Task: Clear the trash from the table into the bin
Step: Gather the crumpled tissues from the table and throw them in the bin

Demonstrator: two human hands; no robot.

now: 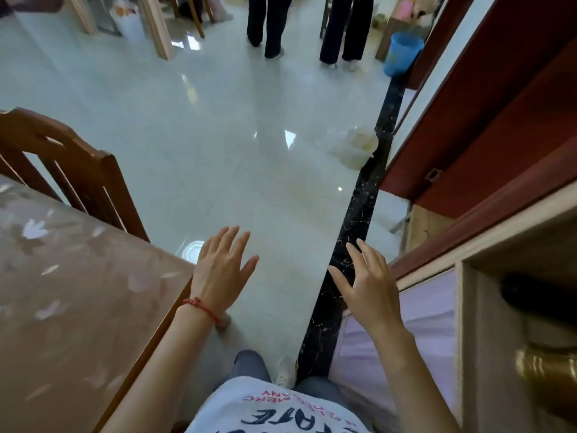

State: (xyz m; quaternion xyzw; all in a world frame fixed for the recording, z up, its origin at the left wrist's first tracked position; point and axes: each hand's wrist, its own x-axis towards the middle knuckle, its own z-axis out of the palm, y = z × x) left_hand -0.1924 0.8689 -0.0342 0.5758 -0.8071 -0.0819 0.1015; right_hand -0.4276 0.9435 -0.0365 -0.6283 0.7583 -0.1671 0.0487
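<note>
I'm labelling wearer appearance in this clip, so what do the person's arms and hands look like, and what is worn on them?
Both forearms are bare, with no sleeves in view. The left hand has a thin red braided cord bracelet tied round its wrist. The right hand wears nothing: no ring, watch or glove shows. Fingernails look short and unpainted.

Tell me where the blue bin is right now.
In the head view, the blue bin stands far ahead at upper right, on the floor beside the red-brown door frame.

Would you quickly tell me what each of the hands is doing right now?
Left hand: open, fingers spread, holding nothing.
Right hand: open, fingers relaxed, holding nothing.
</note>
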